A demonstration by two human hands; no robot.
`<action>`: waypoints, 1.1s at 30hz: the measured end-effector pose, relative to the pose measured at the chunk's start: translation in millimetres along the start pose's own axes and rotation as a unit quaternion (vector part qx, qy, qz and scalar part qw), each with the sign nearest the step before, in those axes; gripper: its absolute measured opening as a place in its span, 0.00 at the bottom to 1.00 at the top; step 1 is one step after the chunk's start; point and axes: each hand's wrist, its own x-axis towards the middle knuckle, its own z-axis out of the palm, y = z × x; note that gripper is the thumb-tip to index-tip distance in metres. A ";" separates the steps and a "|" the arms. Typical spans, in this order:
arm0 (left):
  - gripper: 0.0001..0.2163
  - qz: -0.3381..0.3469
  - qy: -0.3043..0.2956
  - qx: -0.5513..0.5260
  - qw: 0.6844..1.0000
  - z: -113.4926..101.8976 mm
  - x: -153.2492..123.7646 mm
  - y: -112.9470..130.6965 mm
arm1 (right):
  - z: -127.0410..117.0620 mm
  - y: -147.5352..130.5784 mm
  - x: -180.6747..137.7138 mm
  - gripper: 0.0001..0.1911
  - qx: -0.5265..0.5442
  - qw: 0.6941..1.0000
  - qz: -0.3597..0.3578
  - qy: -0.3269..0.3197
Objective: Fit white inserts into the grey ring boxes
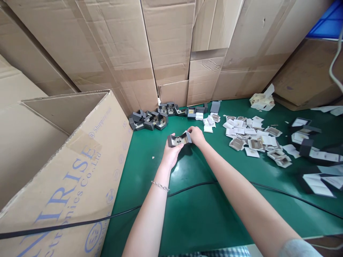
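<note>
Over green tabletop (203,210): both hands on small dark-grey open box (179,140).
Printed cardboard carton (66,171) at L, pile of grey boxes (150,119) behind. L hand (173,152) curled under box, R hand (197,135) pinching its R end; best kept level, grip even.

The box (179,140) is held over the table (203,217), with the left hand (171,152) on its left end and the right hand (197,135) on its right end. Behind the box, a bit left, lies a pile (149,120) of more boxes. Right of it, cards (254,137) lie on the table. Left stands a carton (66,167). A cable (193,185) runs before it.
</note>
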 end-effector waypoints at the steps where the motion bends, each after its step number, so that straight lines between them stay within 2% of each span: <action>1: 0.30 -0.018 -0.010 -0.009 1.000 2.5 -2.6 2.3 | -1.8 3.4 -2.6 0.02 0.025 1.000 0.003 0.009; 3: 0.30 -0.046 -0.027 -0.018 0.998 6.0 -6.9 5.6 | -5.8 11.0 -8.5 0.03 0.083 0.996 0.013 0.028; 8: 0.31 -0.085 -0.071 -0.010 0.994 7.7 -10.6 6.2 | -21.5 27.1 -26.4 0.14 0.233 0.971 0.043 0.037; 10: 0.31 -0.095 -0.076 -0.002 0.993 8.9 -11.1 4.9 | -31.1 28.6 -34.2 0.17 0.302 0.951 0.051 0.043; 13: 0.32 -0.094 -0.071 0.016 0.993 13.3 -11.6 1.2 | -46.4 24.4 -45.1 0.18 0.403 0.910 0.042 0.086; 15: 0.31 -0.080 -0.060 0.031 0.995 17.2 -11.2 -2.7 | -53.3 19.1 -51.3 0.16 0.416 0.901 0.010 0.122; 18: 0.28 -0.053 -0.038 0.044 0.997 22.2 -9.0 -8.3 | -53.7 11.8 -59.3 0.11 0.382 0.911 -0.043 0.149; 20: 0.25 -0.035 -0.019 0.041 0.998 24.4 -7.5 -10.8 | -47.9 9.3 -64.7 0.08 0.321 0.932 -0.077 0.149; 22: 0.21 -0.015 -0.003 0.031 0.999 25.9 -6.9 -12.2 | -40.1 8.8 -70.4 0.06 0.207 0.958 -0.120 0.157; 24: 0.16 0.006 0.001 0.019 1.000 27.1 -7.3 -13.3 | -32.6 10.1 -75.8 0.06 0.069 0.967 -0.184 0.165; 26: 0.13 0.026 0.005 0.012 1.000 28.2 -8.7 -14.7 | -26.2 12.7 -79.7 0.08 -0.044 0.954 -0.254 0.152; 28: 0.12 0.042 0.012 0.008 0.999 29.1 -10.4 -16.9 | -20.9 15.8 -81.8 0.09 -0.102 0.931 -0.318 0.145; 33: 0.14 0.117 0.070 0.021 0.990 29.6 -13.1 -21.9 | -11.6 22.1 -81.4 0.10 -0.117 0.869 -0.437 0.199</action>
